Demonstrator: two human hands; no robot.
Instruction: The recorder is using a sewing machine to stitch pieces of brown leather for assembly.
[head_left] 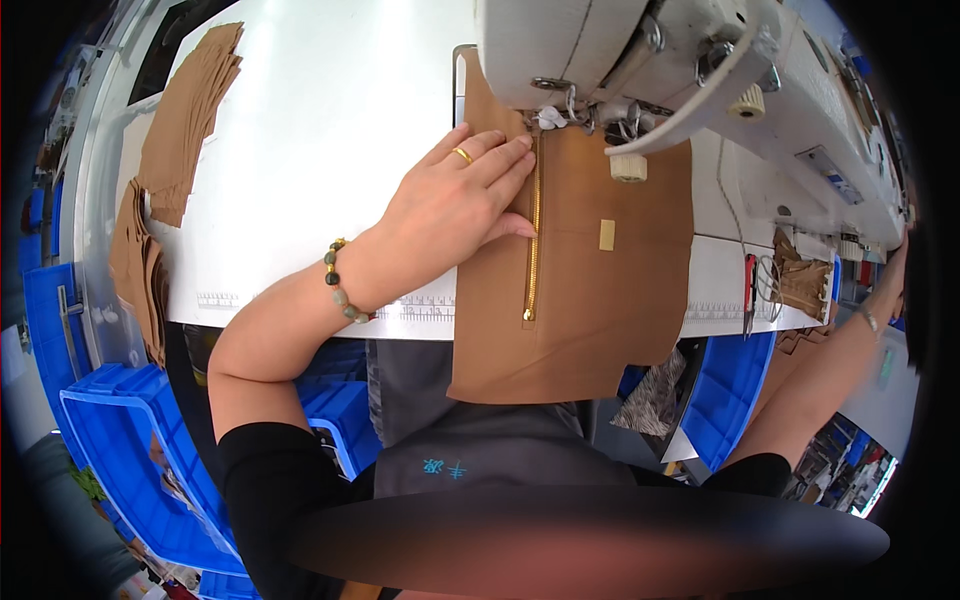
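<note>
Brown panel (610, 310): one, flat on the tabletop (320, 120), far part beneath the head of the sewing machine (850, 120); near edge overhangs toward the lap, presumably for want of tabletop depth.
Zipper (535, 230): gold-toothed, set in the panel, running away from the person toward the needle area; likely so aligned for a straight feed.
Left hand (455, 210): palm down beside the zipper, grasping nothing; fingers extended and close, thumb spread, probably to keep the fabric flat.
Right hand (892, 277): by the machine's right end, dark; finger state and purpose cannot be told.
Brown pieces (185, 130): stacked at left, seemingly clear of the panel.
Red-handled tool (750, 280): right of the panel, probably kept handy.
</note>
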